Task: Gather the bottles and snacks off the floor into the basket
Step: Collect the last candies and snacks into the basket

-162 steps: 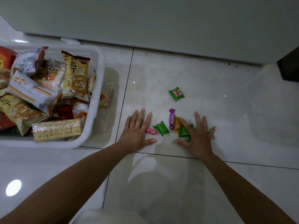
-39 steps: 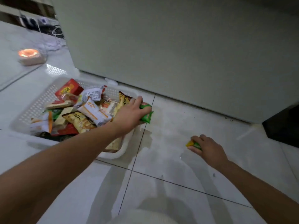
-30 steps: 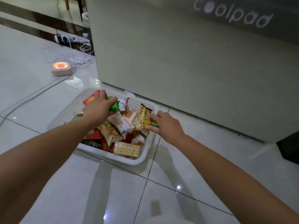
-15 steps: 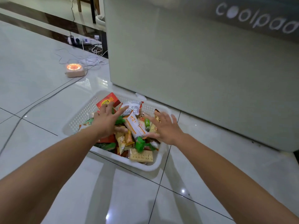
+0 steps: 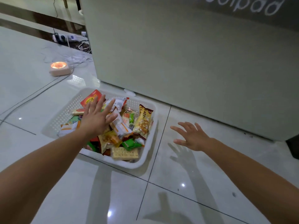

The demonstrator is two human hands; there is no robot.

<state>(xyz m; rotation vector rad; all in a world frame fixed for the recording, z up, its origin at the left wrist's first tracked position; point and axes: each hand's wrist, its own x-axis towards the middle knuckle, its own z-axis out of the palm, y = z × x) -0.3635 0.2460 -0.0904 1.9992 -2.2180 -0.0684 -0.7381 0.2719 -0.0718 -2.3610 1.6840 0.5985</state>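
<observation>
Head view takes in a tall grey-green cabinet point(image 5: 186, 62) with pale lettering cut off at the top edge, standing on a glossy white tiled floor point(image 5: 186, 183). The white perforated plastic basket point(image 5: 149, 159) sits on the floor just in front of the cabinet's near corner. Its right wall runs roughly alongside a dark tile joint, and it is heaped with snack packets.

The left hand point(image 5: 95, 120) hovers palm down over the left half of the basket, fingers straight and spread toward the far wall. Its grip is fully open and has hold of nothing. The right hand point(image 5: 192, 136) hangs over bare floor to the right of the basket, apart from it. Its fingers are splayed toward the basket, the grip is wide open and empty, and its shadow falls on the tile below.

Inside the basket, a yellow packet point(image 5: 143, 121) stands on end near the right wall, long axis upright. A white-and-orange packet point(image 5: 120, 126) lies on the diagonal, running from the far left toward the near right. A cracker pack point(image 5: 125, 153) lies flat along the near wall, long axis left to right. A red packet point(image 5: 90, 98) leans tilted in the far left corner. A small green candy point(image 5: 131, 143) rests just behind the crackers.

Farther left on the floor a small lamp point(image 5: 59, 68) glows orange, with a power strip point(image 5: 64, 37) and loose cables beyond it.
</observation>
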